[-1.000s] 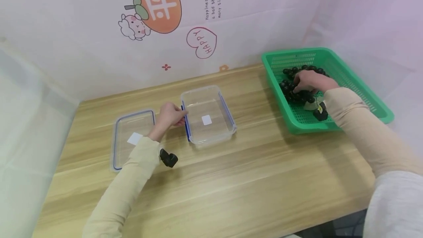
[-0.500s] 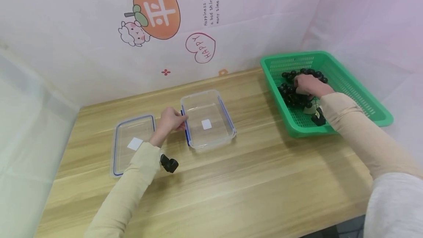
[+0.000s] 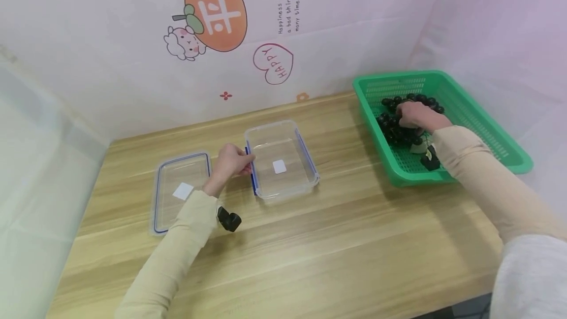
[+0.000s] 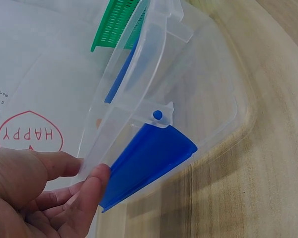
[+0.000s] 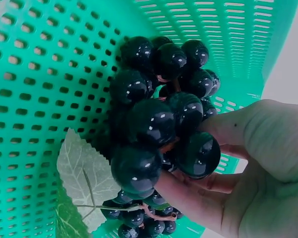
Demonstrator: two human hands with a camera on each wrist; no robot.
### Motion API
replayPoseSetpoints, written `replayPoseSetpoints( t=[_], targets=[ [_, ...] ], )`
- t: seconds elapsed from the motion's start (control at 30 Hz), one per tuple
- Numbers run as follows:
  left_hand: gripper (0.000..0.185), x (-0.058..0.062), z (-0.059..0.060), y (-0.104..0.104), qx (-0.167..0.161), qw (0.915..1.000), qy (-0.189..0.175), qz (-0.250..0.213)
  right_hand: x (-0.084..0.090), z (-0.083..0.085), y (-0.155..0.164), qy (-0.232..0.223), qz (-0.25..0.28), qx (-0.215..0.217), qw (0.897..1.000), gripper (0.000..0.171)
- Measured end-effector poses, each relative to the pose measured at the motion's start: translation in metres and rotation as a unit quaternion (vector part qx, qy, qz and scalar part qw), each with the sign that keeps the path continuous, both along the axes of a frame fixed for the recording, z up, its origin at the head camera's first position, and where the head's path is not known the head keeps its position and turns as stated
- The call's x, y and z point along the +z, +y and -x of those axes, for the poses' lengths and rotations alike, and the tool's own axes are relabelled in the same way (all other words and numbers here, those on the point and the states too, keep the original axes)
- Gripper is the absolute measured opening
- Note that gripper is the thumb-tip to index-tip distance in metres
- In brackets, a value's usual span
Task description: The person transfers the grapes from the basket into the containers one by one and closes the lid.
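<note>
A bunch of dark grapes (image 3: 400,122) (image 5: 159,124) with a green leaf (image 5: 82,173) lies in the green mesh basket (image 3: 483,122) at the right. My right hand (image 3: 414,113) (image 5: 238,168) curls round the bunch inside the basket. At the table's middle stands a clear plastic box (image 3: 283,146) with blue clasps. My left hand (image 3: 232,161) (image 4: 44,188) pinches the box's left wall by the blue clasp (image 4: 149,161). The box holds only a white label (image 3: 279,166).
The box's clear lid (image 3: 179,191) with a blue seal lies flat on the wooden table (image 3: 332,240), left of my left hand. A pink decorated wall stands behind, and a translucent screen closes the left side.
My right hand has drawn a little back and closed round the grapes in the basket. My left hand stays on the box's left wall.
</note>
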State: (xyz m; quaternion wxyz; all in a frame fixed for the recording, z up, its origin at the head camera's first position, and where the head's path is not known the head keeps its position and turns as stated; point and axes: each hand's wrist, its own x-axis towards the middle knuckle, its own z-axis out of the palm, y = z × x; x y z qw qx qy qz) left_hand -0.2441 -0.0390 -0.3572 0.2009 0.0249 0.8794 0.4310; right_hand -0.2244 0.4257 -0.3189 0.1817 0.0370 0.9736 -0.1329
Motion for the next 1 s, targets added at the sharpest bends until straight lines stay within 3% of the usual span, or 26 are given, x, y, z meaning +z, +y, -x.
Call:
replayPoseSetpoints(
  t=[0.23,0.47,0.7,1.0],
  targets=[
    [0.023,0.0016,-0.0003,0.0031,0.003,1.0000,0.000,-0.005,0.0026,-0.0019,-0.0015,-0.009,0.010,-0.016,1.000,0.037],
    [0.024,0.0030,-0.0023,0.0032,0.009,0.9999,0.006,-0.001,0.0034,-0.0009,-0.0091,-0.018,-0.003,0.017,1.000,0.039],
    [0.023,0.0034,-0.0067,0.0041,0.001,0.9999,0.014,0.008,-0.0018,-0.0047,-0.0089,0.010,-0.024,0.022,0.999,0.027],
    [0.023,0.0005,-0.0071,0.0011,0.000,0.9995,0.030,0.007,0.0031,-0.0063,-0.0052,0.054,-0.003,0.028,0.998,0.028]
  ],
)
